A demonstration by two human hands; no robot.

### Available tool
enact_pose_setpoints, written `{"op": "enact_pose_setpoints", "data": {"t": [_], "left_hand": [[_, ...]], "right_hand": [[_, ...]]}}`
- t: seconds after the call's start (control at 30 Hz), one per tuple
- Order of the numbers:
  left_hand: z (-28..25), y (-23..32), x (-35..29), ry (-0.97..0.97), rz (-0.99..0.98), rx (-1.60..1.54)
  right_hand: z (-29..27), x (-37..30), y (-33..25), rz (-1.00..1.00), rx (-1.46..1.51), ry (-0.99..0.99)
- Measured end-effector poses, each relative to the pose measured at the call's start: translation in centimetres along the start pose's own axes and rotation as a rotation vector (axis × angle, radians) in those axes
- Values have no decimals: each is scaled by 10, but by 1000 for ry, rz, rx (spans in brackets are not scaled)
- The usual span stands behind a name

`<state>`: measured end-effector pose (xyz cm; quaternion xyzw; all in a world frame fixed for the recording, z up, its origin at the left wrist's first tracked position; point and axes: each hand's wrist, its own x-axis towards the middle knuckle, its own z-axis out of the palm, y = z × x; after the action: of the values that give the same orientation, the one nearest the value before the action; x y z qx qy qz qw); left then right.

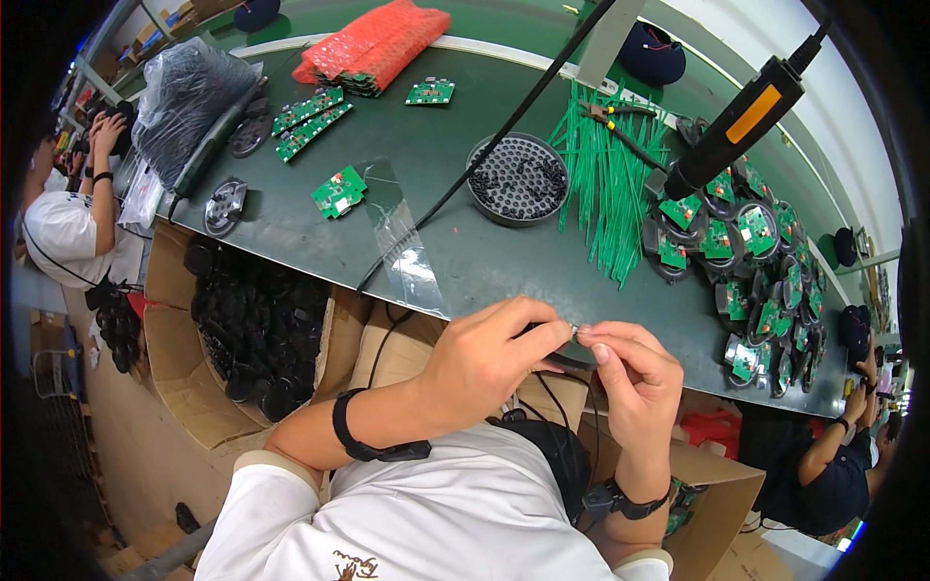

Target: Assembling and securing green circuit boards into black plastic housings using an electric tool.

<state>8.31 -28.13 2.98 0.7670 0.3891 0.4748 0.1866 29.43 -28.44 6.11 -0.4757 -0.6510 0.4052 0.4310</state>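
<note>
My left hand (496,351) and my right hand (635,373) meet at the table's front edge with their fingertips pinched together. A tiny pale piece shows between the fingertips, too small to name. Beneath the fingers a dark rounded edge (565,360) shows; most of it is hidden by the hands. Beyond them stands a round dark dish (520,221) holding small black parts. Right of the dish lies a spread of green cable ties (608,208), with pliers (620,131) resting on top.
A black electric screwdriver (736,126) hangs at the right, above a pile of round housings with green circuit boards (758,229). More boards (339,192) lie at left, near a red bubble-wrap bundle (373,44). A carton of black parts (262,329) stands below. Co-workers sit at both sides.
</note>
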Motion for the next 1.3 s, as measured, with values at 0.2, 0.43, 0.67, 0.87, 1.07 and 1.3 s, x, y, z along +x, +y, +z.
{"op": "enact_pose_setpoints", "data": {"t": [0.2, 0.43, 0.67, 0.87, 1.07, 1.3], "left_hand": [[-2, 0, 0, -15, -12, -37], [-2, 3, 0, -31, -67, -19], [1, 4, 1, 0, -116, -29], [-1, 5, 2, 1, -178, -48], [-1, 4, 5, -3, -155, -27], [0, 5, 3, 4, -169, -33]], "right_hand": [[2, -2, 2, 4, 18, 6], [2, -3, 0, -22, -32, 15], [3, -3, 3, -45, -20, 27], [-2, 0, 6, -131, -30, -37], [6, -3, 14, -130, 8, 31], [5, 0, 24, -295, -132, 42]]}}
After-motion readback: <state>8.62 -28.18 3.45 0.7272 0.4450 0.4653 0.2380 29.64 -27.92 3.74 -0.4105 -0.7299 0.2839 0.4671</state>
